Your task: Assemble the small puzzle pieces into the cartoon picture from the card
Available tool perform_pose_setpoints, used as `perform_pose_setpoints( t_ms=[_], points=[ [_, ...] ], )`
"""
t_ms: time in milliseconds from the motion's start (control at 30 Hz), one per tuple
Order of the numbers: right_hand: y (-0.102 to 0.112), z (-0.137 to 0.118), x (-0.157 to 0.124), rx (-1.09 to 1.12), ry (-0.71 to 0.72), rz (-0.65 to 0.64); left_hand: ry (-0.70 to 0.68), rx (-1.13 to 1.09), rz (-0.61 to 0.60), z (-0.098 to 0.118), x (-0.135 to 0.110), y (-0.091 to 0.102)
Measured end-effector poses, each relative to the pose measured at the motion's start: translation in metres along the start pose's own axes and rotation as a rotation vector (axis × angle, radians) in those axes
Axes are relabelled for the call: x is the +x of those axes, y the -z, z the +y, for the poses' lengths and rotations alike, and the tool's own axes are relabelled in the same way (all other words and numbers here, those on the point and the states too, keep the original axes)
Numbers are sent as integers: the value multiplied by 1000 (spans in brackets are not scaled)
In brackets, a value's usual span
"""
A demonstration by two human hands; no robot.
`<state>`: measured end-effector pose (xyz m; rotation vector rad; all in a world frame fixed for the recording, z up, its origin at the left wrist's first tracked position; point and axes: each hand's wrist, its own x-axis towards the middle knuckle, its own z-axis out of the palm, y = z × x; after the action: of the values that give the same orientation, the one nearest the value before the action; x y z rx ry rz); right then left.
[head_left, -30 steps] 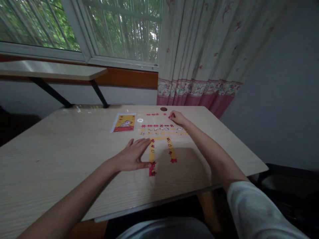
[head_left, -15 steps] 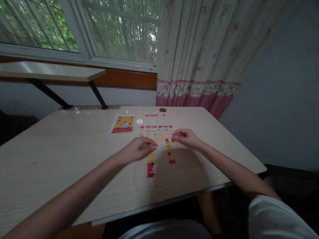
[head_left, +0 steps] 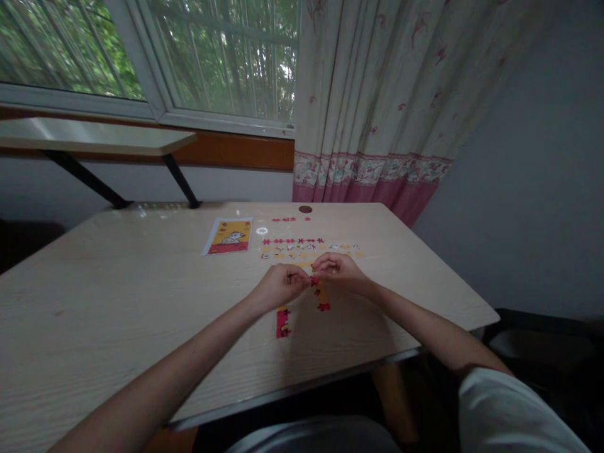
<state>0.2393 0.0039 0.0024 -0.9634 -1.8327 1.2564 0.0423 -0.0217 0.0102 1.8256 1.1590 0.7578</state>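
A small red jigsaw puzzle piece (head_left: 314, 281) is held between my hands, over the joined pieces. My right hand (head_left: 343, 274) pinches it from the right. The fingertips of my left hand (head_left: 282, 286) close on its left side. Beneath them lies a partly joined puzzle border: its right strip (head_left: 324, 302) is yellow with a red end, and its left strip (head_left: 282, 324) shows a red lower end. My hands hide much of the upper border. Just beyond are rows of loose pieces, red ones (head_left: 290, 241) behind yellow and white ones (head_left: 290, 256).
A picture card (head_left: 231, 236) of a white animal on yellow and red lies left of the rows. Several more red pieces (head_left: 284, 219) sit farther back, near a round desk hole (head_left: 305, 209). A raised shelf (head_left: 117, 137) stands at the desk's back left, and a curtain (head_left: 368, 113) hangs behind.
My right hand has moved left with the red piece, uncovering more loose pieces on the right. My left hand has moved right to meet it, its fingertips now at the piece.
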Motion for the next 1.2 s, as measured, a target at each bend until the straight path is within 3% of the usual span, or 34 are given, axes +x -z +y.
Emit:
perform_pose_setpoints(
  t_ms=[200, 333, 433, 700, 867, 967, 1200],
  points=[
    [-2, -3, -5, -376, 308, 282, 15, -214, 169, 4, -1, 2],
    [-3, -2, -8, -583, 590, 317, 7, -259, 172, 6, -2, 3],
    [-2, -2, -8, -669, 682, 333, -12, -252, 154, 4, -2, 1],
    [12, -2, -13, -765, 609, 203, -67, 30, 44, 0, -6, 12],
    [22, 0, -28, -695, 593, -75, -297, 506, -6, -8, -9, 28],
    [21, 1, -39, -703, 535, -147, -383, 699, -50, -15, -8, 35],
    [17, 4, -50, -751, 546, -263, -399, 819, -51, -22, -7, 45]
  ],
)
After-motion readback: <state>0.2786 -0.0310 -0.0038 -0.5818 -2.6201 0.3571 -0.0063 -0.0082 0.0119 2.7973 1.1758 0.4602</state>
